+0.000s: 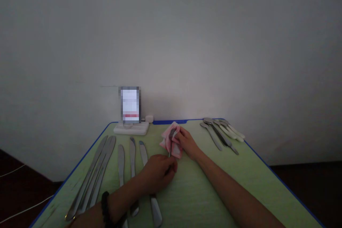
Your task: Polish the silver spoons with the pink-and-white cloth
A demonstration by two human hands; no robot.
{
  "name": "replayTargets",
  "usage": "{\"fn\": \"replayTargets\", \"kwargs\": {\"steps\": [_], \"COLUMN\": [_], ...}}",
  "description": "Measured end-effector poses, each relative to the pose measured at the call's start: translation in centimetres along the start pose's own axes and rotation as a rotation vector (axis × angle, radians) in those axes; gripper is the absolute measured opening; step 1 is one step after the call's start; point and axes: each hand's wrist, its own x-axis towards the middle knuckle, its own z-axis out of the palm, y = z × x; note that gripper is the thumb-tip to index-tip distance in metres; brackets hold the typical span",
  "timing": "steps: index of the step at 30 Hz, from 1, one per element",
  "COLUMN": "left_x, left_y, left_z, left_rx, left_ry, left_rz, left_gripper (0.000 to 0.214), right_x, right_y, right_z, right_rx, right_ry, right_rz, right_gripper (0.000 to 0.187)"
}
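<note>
Near the middle of the table, my left hand is closed round the handle of a metal spoon, whose bowl points away from me. A pink and white cloth lies behind and around the spoon's bowl. My right hand pinches this cloth from the right, its fingertips close to the bowl. Several table knives lie to the left, and my left forearm passes over some of them, hiding parts of their handles.
Several spoons, some with white handles, lie in a group at the back right. A blurred, lit phone stands on a white base at the back left. The green table has a blue edge and meets a grey wall.
</note>
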Motion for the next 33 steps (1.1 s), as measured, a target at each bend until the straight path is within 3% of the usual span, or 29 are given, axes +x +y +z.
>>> {"fn": "replayTargets", "kwargs": {"steps": [33], "left_x": [0.04], "left_y": [-0.02], "left_z": [0.08], "left_rx": [-0.002], "left_ry": [0.003], "left_rz": [-0.008], "left_gripper": [0.016], "right_x": [-0.11], "right_y": [-0.28], "right_z": [0.03], "right_rx": [-0.091], "right_ry": [-0.022], "right_rz": [-0.062], "right_gripper": [0.01]}}
